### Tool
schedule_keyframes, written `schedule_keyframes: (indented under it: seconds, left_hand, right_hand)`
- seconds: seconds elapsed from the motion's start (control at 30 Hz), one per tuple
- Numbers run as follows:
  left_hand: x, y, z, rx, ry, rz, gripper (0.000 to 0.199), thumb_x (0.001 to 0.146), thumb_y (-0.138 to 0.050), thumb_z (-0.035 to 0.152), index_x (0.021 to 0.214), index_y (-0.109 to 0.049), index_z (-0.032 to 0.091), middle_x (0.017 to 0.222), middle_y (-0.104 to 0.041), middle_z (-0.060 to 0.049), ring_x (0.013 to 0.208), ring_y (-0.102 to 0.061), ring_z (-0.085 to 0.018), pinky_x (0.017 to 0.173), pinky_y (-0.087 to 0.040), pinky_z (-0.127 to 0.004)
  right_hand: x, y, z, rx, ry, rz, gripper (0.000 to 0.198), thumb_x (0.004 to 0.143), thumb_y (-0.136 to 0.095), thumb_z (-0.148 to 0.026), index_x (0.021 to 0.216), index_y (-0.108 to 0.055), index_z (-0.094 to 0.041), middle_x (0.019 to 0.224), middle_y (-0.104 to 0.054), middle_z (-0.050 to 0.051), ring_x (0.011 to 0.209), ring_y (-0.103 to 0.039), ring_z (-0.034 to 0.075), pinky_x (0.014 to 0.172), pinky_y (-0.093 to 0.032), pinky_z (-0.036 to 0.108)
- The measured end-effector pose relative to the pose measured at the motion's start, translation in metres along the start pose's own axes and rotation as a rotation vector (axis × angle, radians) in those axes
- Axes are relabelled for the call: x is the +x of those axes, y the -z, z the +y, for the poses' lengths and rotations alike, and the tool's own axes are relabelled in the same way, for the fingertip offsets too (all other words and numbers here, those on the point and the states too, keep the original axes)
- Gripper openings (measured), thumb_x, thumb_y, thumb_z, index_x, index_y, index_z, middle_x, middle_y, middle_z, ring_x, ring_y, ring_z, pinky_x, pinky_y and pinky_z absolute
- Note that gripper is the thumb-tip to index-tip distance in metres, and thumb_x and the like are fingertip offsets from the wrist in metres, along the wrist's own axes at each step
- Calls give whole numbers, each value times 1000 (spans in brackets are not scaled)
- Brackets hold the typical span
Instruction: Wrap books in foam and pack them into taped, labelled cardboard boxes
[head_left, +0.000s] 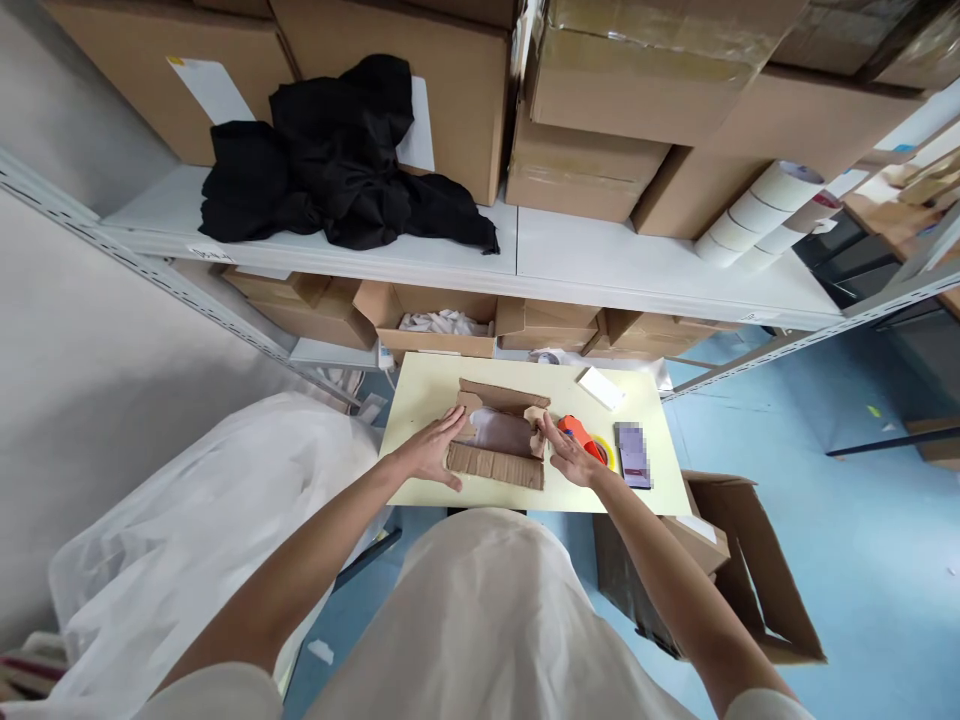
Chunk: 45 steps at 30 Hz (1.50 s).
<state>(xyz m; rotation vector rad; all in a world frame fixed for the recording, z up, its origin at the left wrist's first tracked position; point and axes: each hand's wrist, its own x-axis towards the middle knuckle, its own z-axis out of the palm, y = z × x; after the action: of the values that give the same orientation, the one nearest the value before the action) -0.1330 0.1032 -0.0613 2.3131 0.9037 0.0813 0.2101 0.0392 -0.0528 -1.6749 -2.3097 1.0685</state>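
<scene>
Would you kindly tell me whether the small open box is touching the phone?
Apart: the head view shows the orange tape dispenser and bare tabletop between the small open box and the phone.

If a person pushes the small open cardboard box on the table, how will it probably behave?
The cardboard box would probably slide rather than roll, being low and flat-sided on the table. Its flaps likely bend easily: the one at the right hand looks crumpled.

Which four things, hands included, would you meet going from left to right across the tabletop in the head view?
Left hand → open cardboard box → right hand → phone.
</scene>
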Motion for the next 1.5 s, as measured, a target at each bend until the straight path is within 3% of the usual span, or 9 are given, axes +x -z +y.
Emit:
schedule_keyframes:
  seconds: [0.17,0.3,0.53,0.7,0.87,1.0,1.2,1.37,1.5]
  left_hand:
    - [-13,-4,-14,201,-53,-9,104,69,-65,54,148,-12,14,155,-11,-17,142,-14,-32,113,-19,-45]
    - [-12,-9,-16,178,-14,98,62,87,-46,30,145,-26,18,153,-24,-12,140,-25,-25,112,-26,-41]
    - [4,-29,2,-143,133,439,41,90,-40,28,128,-50,17,137,-50,-10,127,-47,-21,106,-40,-38]
    - [19,-57,17,-345,367,728,44,81,-55,23,124,-51,15,122,-60,-13,106,-62,-22,91,-52,-37]
    - [19,-60,31,-227,330,678,42,81,-53,18,122,-53,19,119,-59,-11,109,-59,-22,92,-51,-37]
    - [17,-57,46,-61,335,610,39,82,-50,17,120,-54,18,120,-55,-13,108,-58,-23,95,-49,-38]
    - [13,-71,58,-202,400,646,47,79,-55,19,124,-43,18,117,-57,-12,91,-63,-19,83,-53,-37]
    - [16,-78,53,-359,520,734,76,76,-62,31,139,-23,15,131,-50,-19,103,-61,-23,80,-53,-38]
    - [29,-67,49,-393,566,636,70,84,-52,38,143,-24,13,132,-53,-17,115,-56,-24,89,-50,-36]
  right_hand:
    - [-6,-4,8,-332,68,-121,94,72,-47,-7,148,8,-21,156,-3,9,143,-9,28,110,-25,49]
    - [-8,-8,9,-317,107,-49,90,80,-57,-27,149,0,-22,156,-4,10,142,-11,29,108,-30,49]
    - [9,-24,6,202,-28,364,41,89,-44,-46,118,-61,-20,137,-49,13,119,-54,27,91,-51,42]
    - [21,-28,7,297,-151,577,67,79,-60,-44,138,-38,-20,140,-39,17,112,-56,28,82,-55,45]
    - [28,-2,14,6,-5,440,105,72,-69,-32,149,2,-23,150,-22,15,136,-30,32,106,-36,50]
    - [28,16,14,-127,54,295,98,71,-69,-24,148,-10,-25,140,-38,13,129,-39,29,104,-38,47]
    - [15,11,19,-232,163,208,47,87,-48,-22,134,-45,-23,142,-39,10,133,-34,25,107,-36,45]
    - [10,-6,28,-178,43,244,47,92,-41,-31,139,-40,-27,154,-21,8,137,-29,31,105,-36,52]
    - [8,-18,28,-29,-45,295,54,93,-37,-30,146,-26,-29,152,-27,7,131,-40,29,101,-43,47]
